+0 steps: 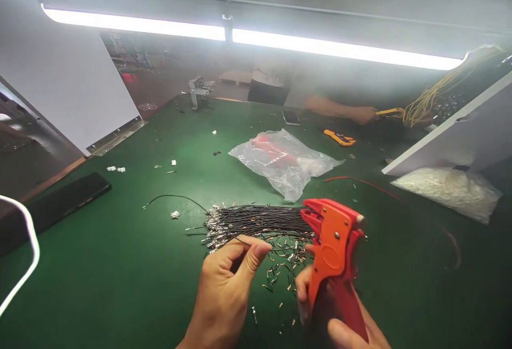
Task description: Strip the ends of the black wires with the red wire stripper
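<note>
Between thumb and forefinger, my left hand pinches a thin black wire, which trails off up and to the left. A short end of it sticks out to the right of my fingertips. My right hand is wrapped round the handle of a red and orange wire stripper, whose jaws point up and left with nothing visible in them. Behind both hands lies a thick bundle of black wires with metal terminals at its left end. Loose snippets of black insulation and copper are scattered between my hands.
A clear plastic bag with red contents lies beyond the bundle. Orange pliers and a phone lie farther back. A bag of pale parts and a red wire are at right. Across the table, another person's hand holds a yellow tool.
</note>
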